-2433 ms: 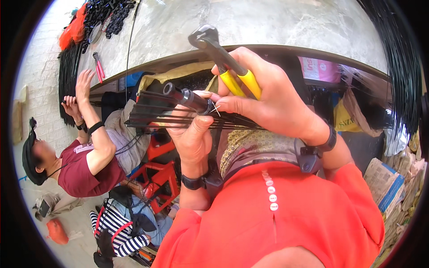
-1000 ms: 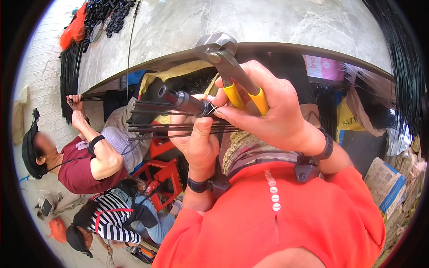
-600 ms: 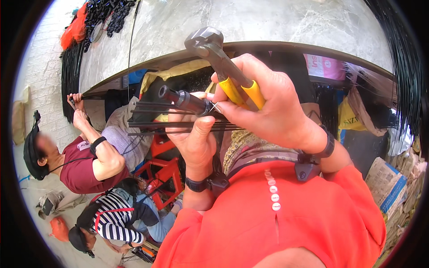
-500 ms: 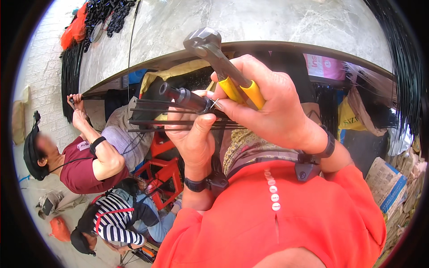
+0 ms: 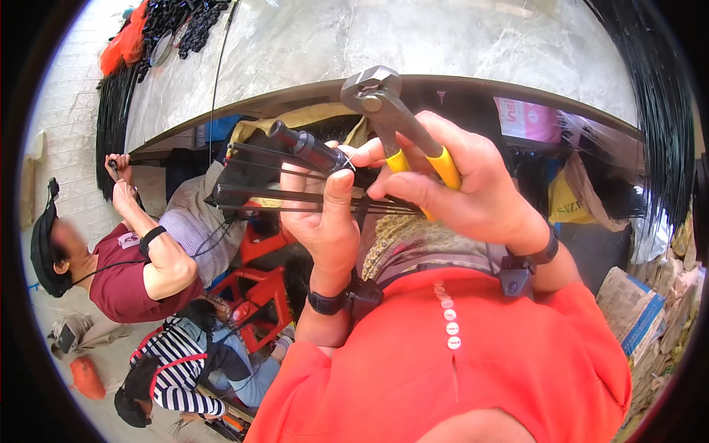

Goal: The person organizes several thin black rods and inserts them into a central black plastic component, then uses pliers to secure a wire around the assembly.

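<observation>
My left hand (image 5: pixel 329 221) grips a bundle of thin black rods (image 5: pixel 255 193) with a black cylindrical piece (image 5: pixel 306 148) on top, held close in front of my chest. A thin wire shows where my thumb and fingers meet by the cylinder. My right hand (image 5: pixel 461 188) holds yellow-handled nipper pliers (image 5: pixel 388 111), with the grey jaws pointing up and away, just right of the black piece. My right fingertips touch the left thumb near the wire.
A grey marble-topped table (image 5: pixel 413 44) runs across the top, with black rods piled at its far left (image 5: pixel 177 18) and right edge (image 5: pixel 657 96). A person in a maroon shirt (image 5: pixel 125 273) and one in a striped shirt (image 5: pixel 177 369) work at the left. A red stool (image 5: pixel 258 284) stands below.
The pliers have tilted a little, jaws shifting right and down. The person in the maroon shirt has lowered their arms to the rods, and the person in stripes has moved in below.
</observation>
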Tool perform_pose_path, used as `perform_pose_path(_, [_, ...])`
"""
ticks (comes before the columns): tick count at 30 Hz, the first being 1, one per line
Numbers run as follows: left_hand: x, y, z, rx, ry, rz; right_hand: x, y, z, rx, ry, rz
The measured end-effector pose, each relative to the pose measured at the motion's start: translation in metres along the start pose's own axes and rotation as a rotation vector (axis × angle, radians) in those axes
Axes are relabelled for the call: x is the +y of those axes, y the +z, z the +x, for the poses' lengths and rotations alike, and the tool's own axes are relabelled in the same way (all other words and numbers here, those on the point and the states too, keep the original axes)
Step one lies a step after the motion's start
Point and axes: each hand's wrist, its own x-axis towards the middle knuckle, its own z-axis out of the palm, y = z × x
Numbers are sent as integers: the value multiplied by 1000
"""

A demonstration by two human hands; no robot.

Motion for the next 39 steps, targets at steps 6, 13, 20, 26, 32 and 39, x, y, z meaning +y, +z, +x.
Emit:
perform_pose_path(6, [-7,7,0,-115,21,-163,-34,-31,-5,-146,201,-219])
perform_pose_path(13, [-7,16,-5,-165,24,-160,-35,-49,-15,-368,47,-852])
perform_pose_path(20, [-6,13,-7,-160,27,-141,-43,-43,-6,-471,-5,-1032])
perform_pose_path(26, [-6,13,-7,-189,55,-128,-47,-44,-3,-489,2,-1065])
perform_pose_path(32, [-2,13,-8,-195,33,-119,-53,-44,-2,-492,-14,-1098])
perform_pose_path(39, [-1,11,-2,-83,13,-145,-60,-36,-16,-497,102,-1039])
